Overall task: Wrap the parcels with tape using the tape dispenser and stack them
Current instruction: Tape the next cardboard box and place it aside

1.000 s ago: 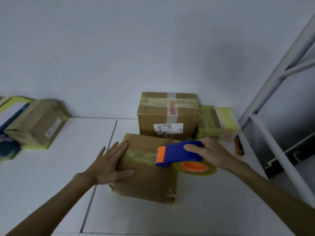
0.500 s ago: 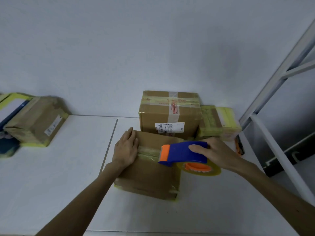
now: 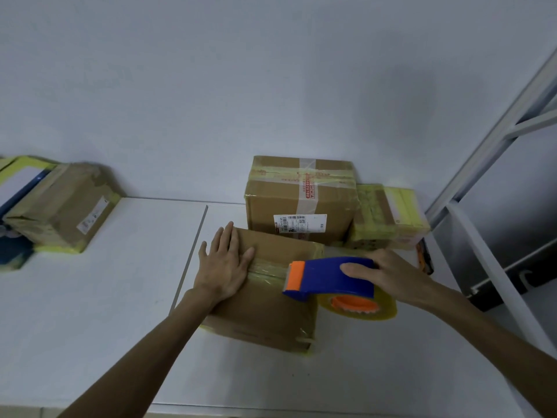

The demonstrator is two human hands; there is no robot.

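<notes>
A sealed brown parcel (image 3: 265, 312) sits mid-surface (image 3: 105, 297), and the left grip (image 3: 224, 267) lies released and flat on its top, straight fingers pressing beside a strip of clear tape (image 3: 268, 268). The right grip (image 3: 388, 274) grasps the blue tape dispenser (image 3: 328, 277) at the parcel's upper right edge. Along the back edge stand a taller box (image 3: 298, 203) and, just beside it, a yellow-taped package (image 3: 385, 218); a fourth carton (image 3: 60, 206) lies far left, all closed, contents hidden.
</notes>
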